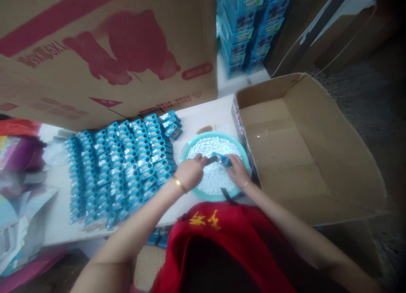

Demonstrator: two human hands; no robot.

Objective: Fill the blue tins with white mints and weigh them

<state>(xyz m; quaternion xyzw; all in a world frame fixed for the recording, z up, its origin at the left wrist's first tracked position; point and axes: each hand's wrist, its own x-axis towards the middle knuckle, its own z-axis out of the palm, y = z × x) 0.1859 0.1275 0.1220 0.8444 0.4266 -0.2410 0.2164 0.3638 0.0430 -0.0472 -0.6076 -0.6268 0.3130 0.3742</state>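
Over a turquoise basin (pixel 247 154) of small white pellets (pixel 212 181), both my hands are close together. My right hand (pixel 237 172) grips a small blue box (pixel 223 160), tilted above the pellets. Closed fingers of my left hand (pixel 190 171) hold a short dark flat strip (pixel 211 160) whose far end meets the box; its exact kind is too blurred to tell. Left of the basin stand rows of similar small blue boxes (pixel 127 170), some showing white pellets at their tops. A few more boxes (pixel 171 124) sit apart at the far end of the rows.
A large printed carton (pixel 142 43) stands along the back of the white table (pixel 203 115). To the right lies an open cardboard box (pixel 285 149). Stacked blue cartons (pixel 237 35) rise behind it. Plastic bags (pixel 25 157) crowd the left edge.
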